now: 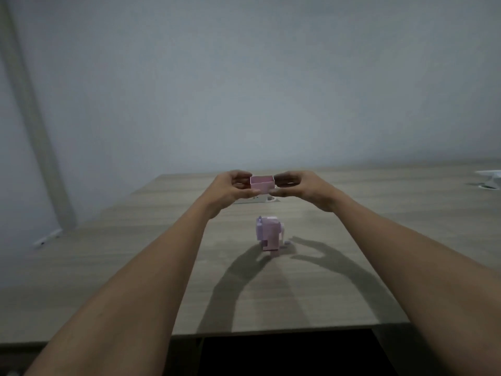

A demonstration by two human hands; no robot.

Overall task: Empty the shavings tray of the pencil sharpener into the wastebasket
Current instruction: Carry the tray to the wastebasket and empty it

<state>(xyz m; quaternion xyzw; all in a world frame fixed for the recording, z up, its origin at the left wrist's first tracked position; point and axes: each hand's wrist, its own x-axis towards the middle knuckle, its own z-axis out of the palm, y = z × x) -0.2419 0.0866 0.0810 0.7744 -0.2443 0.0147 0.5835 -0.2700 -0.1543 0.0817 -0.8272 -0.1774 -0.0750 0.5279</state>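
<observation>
A small pink shavings tray (262, 184) is held up in the air above the table, open side up, between both hands. My left hand (232, 188) grips its left side and my right hand (295, 185) touches its right side with the fingertips. Below and nearer to me, the pink and lilac pencil sharpener (269, 236) stands upright on the wooden table (352, 240). I cannot see inside the tray. No wastebasket is in view.
A white power strip (257, 199) lies on the table just under my hands. A white object (489, 178) sits at the far right edge. A grey wall stands behind the table. The table's near edge runs along the bottom, with darkness below.
</observation>
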